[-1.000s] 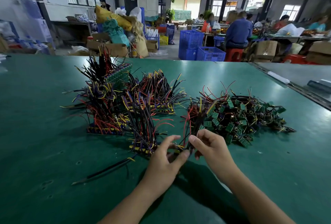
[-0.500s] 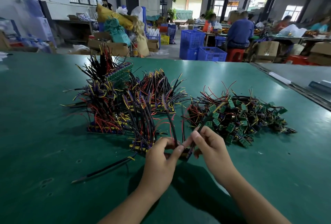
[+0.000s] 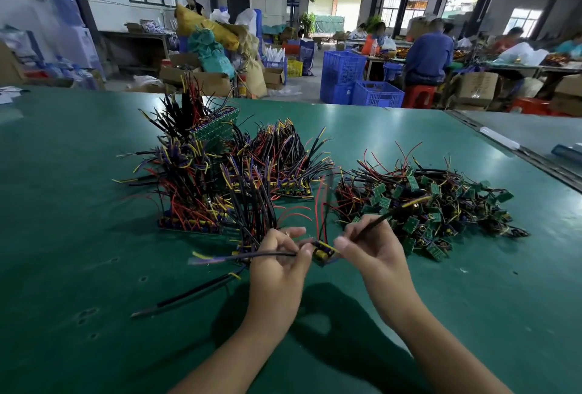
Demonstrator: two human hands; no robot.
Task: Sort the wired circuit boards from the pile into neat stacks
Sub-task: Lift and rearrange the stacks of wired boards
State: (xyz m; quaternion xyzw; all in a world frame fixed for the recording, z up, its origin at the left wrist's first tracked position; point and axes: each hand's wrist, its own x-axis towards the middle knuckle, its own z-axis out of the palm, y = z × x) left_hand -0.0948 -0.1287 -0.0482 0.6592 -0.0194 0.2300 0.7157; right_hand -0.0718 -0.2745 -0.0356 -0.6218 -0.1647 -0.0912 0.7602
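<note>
Green worktop (image 3: 78, 236) carries everything: we hold one wired circuit board (image 3: 322, 251) over it, between the loose pile (image 3: 441, 204) at right and the stacks (image 3: 195, 204) at left. Fingers of our left hand (image 3: 277, 264) pinch a black wire (image 3: 252, 255), those of our right hand (image 3: 374, 245) a second black wire (image 3: 385, 216). We judge we are straightening it; next it wants laying squarely on a stack.
</note>
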